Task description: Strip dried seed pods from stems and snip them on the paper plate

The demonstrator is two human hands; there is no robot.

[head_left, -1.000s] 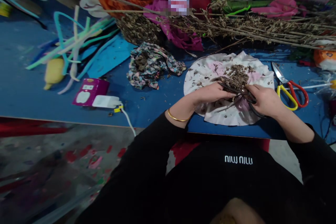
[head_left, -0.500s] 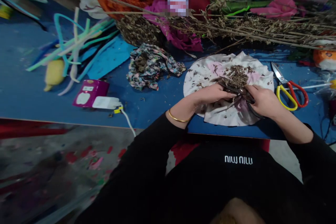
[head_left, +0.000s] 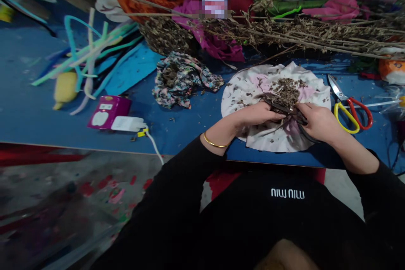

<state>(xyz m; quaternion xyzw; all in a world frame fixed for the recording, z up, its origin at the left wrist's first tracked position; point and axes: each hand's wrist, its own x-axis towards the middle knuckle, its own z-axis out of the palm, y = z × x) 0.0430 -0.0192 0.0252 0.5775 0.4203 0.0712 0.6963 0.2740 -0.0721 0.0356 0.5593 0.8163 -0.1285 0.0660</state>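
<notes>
Dark scissors in two bare hands over crumbled dried leaves, almost unmoved in the last second.

From my distant seat I see the right hand [head_left: 318, 121] with its fingers closed around the handles of the dark scissors [head_left: 291, 110]; the left hand [head_left: 257, 114] rests by the blades, thumb forward, but I cannot tell whether its hidden fingers grip anything. The leaf pile [head_left: 287, 89] lies just beyond them on a round white cloth [head_left: 265, 142], at the near edge of the blue table [head_left: 190, 135]. Hands and cloth keep their places, so I judge the work remains at one spot.
</notes>
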